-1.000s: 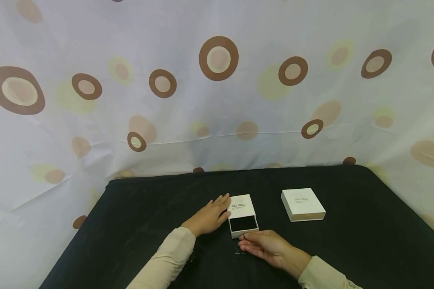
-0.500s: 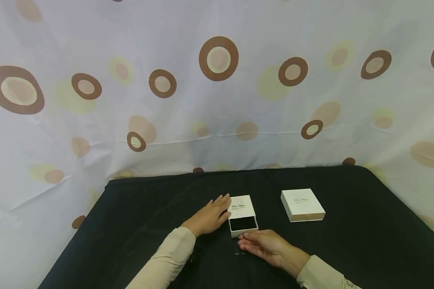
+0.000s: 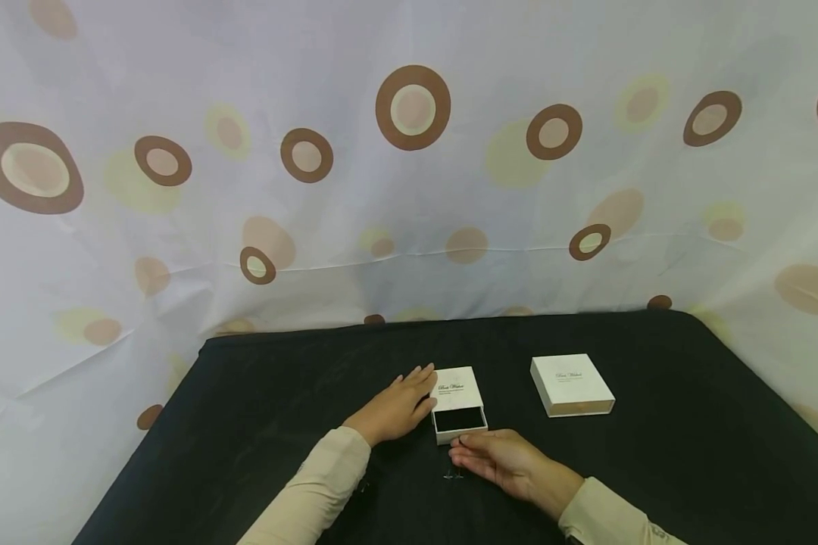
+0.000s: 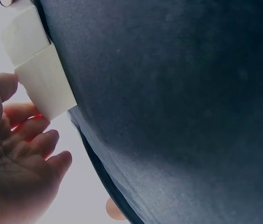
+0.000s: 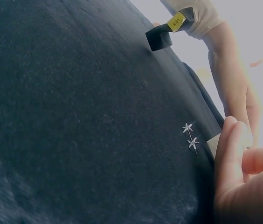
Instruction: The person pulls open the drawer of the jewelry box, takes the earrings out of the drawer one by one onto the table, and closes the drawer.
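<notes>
A small white jewelry box (image 3: 454, 387) with dark lettering lies on the black cloth. Its drawer (image 3: 460, 420), lined in black, is partly out toward me. My left hand (image 3: 395, 405) rests along the box's left side, fingers fairly straight; in the left wrist view, thumb and index fingertip touch the box's upper edge. At the drawer's front, my right hand (image 3: 507, 465) pinches with thumb and fingers, which hide part of that front. Two silver starfish earrings (image 5: 190, 135) lie on the cloth beside my right fingertips.
A second white box (image 3: 572, 386), closed, stands to the right on the black tablecloth (image 3: 668, 424). A curtain with brown rings (image 3: 412, 182) hangs behind the table. In the right wrist view, a black device with a yellow label (image 5: 176, 22) sits on the left wrist.
The drawer's front and my right hand have shifted very slightly away from me, toward the box's sleeve. My left hand, the earrings and the second box look the same.
</notes>
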Action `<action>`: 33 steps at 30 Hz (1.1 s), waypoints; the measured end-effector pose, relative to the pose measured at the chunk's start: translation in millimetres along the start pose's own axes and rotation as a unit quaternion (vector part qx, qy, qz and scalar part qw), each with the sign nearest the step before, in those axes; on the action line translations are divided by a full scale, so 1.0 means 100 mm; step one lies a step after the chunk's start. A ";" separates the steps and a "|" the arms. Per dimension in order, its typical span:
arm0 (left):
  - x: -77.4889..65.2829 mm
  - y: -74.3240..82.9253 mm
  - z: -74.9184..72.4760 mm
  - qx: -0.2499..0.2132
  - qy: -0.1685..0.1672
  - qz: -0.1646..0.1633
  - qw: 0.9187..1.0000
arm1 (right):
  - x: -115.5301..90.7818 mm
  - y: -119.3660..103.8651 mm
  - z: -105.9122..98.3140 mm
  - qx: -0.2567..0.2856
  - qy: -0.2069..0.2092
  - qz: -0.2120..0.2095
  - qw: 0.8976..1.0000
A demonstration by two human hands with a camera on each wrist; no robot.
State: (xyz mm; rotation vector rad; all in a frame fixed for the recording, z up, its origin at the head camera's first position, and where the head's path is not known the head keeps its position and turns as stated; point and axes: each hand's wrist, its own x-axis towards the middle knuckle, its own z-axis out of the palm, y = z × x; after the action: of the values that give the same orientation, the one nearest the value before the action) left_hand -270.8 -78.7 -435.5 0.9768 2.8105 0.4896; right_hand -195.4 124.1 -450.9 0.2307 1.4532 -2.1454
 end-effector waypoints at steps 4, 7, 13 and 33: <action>0.00 0.00 0.00 0.002 0.000 0.000 1.000 | -0.01 0.00 0.01 0.005 -0.001 0.002 1.000; -0.01 0.00 0.00 0.005 -0.001 -0.001 1.000 | -0.01 0.00 0.01 0.009 -0.001 0.003 1.000; 0.00 0.01 -0.01 0.021 -0.006 -0.001 1.000 | -0.01 0.00 0.02 0.015 -0.002 0.003 1.000; 0.01 0.02 -0.02 0.029 -0.006 -0.001 1.000 | 0.04 0.00 0.00 0.024 -0.001 0.004 1.000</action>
State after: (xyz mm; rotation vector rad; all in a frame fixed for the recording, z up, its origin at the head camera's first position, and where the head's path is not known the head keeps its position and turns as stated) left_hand -270.6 -77.6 -433.0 0.9851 2.8302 0.4023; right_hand -199.0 123.0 -452.4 0.2516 1.3986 -2.1756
